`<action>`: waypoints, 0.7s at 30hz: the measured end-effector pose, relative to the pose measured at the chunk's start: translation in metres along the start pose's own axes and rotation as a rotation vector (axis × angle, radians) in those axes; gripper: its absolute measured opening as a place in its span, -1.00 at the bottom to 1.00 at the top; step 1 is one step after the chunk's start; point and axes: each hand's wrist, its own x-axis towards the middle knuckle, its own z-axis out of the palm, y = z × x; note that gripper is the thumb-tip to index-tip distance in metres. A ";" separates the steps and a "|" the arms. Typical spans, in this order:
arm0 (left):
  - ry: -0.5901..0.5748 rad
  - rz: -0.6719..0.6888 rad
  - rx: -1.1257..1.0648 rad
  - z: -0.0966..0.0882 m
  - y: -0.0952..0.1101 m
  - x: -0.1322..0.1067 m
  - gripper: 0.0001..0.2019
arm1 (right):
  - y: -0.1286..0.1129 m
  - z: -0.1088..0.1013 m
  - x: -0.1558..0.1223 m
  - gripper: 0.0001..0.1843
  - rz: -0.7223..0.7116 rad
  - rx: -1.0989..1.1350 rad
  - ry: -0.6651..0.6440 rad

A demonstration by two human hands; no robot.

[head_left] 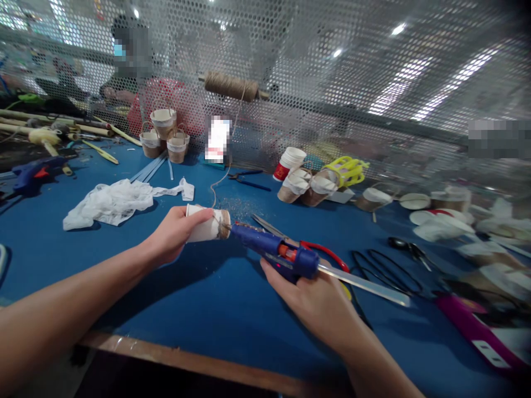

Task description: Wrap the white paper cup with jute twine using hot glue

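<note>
My left hand (172, 236) is wrapped round a white paper cup (204, 224) held on its side above the blue table (215, 309). Brown twine is wound round the cup's right end and runs up to a twine spool (230, 86) on the mesh screen. My right hand (317, 301) grips a blue glue gun (279, 253), with a translucent glue stick (365, 284) protruding from its back. The gun's nozzle touches the twine-wrapped end of the cup.
A crumpled white plastic sheet (108, 202) lies at the left. Twine-wrapped cups (164, 135) stand at the back, more cups (305, 185) at centre right. Red-handled scissors (319, 251), black scissors (409, 249) and a second glue gun (33, 172) lie around. A person sits behind the mesh.
</note>
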 end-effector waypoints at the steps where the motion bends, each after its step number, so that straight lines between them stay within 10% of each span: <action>1: 0.001 -0.013 -0.009 0.000 0.001 0.000 -0.82 | 0.000 -0.001 0.001 -0.56 -0.006 0.003 0.001; 21: 0.011 0.177 0.241 -0.003 -0.006 -0.003 -0.75 | 0.001 -0.003 -0.002 -0.51 0.045 0.078 -0.064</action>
